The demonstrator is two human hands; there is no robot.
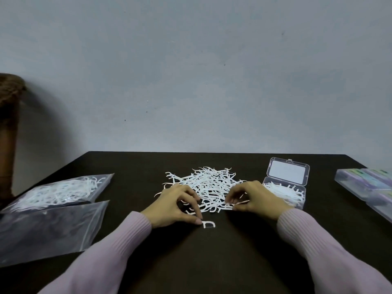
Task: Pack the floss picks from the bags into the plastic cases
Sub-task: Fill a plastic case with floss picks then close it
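Sorting white floss picks (206, 185) from a loose heap on the dark table (233, 262), both my hands at its near edge.

My left hand (177, 205) curls, thumb and forefinger pinching one pick (209, 224) whose D-shaped head points right, its long axis lying left to right. My right hand (253, 197) curls too, fingertips pinching a thin pick (240, 202) that angles up to the right. Heaped picks point every way. Just right, an open clear case (285, 193) holds more picks, lid upright. Two bags lie left: the far bag (61, 190) holds picks, the near bag (48, 228) looks flat.
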